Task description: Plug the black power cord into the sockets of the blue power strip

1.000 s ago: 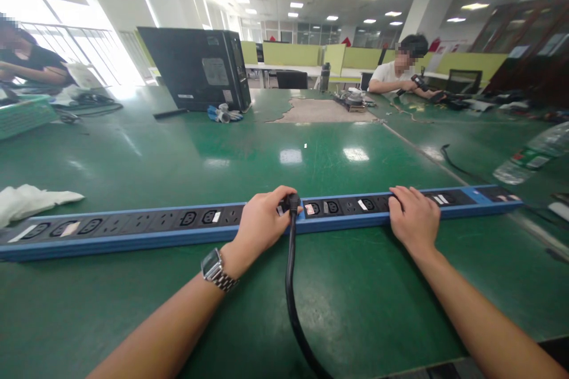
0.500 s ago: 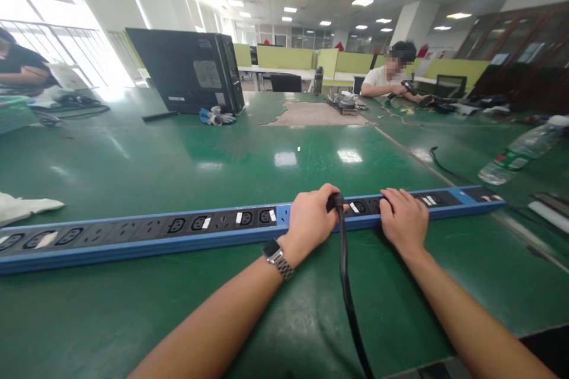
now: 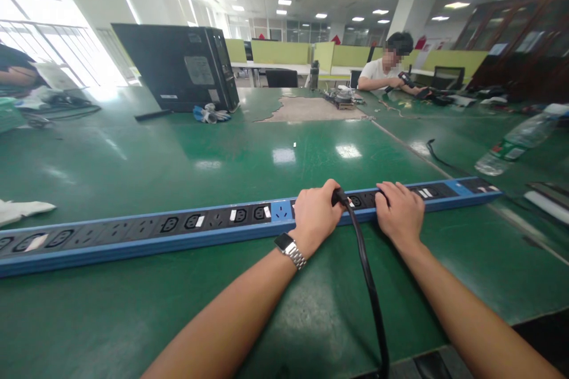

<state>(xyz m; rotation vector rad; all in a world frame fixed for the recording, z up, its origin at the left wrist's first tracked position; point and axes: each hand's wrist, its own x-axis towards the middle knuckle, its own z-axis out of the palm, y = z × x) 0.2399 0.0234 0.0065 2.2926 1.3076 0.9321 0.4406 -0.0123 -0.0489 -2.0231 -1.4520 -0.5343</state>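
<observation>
L hand fisted round plug

Both forearms reach forward from the bottom of the view, bare to the elbow, converging toward the middle. The left hand sits knuckles up, fingers curled tight into a closed grip, thumb tucked toward the right side. A metal-banded watch rides on the left wrist, face turned up. The right hand lies flat and palm down just beside the left, fingers spread slightly and pressing downward, wrist straight. The right forearm runs in from the lower right corner, the left from lower centre.
</observation>
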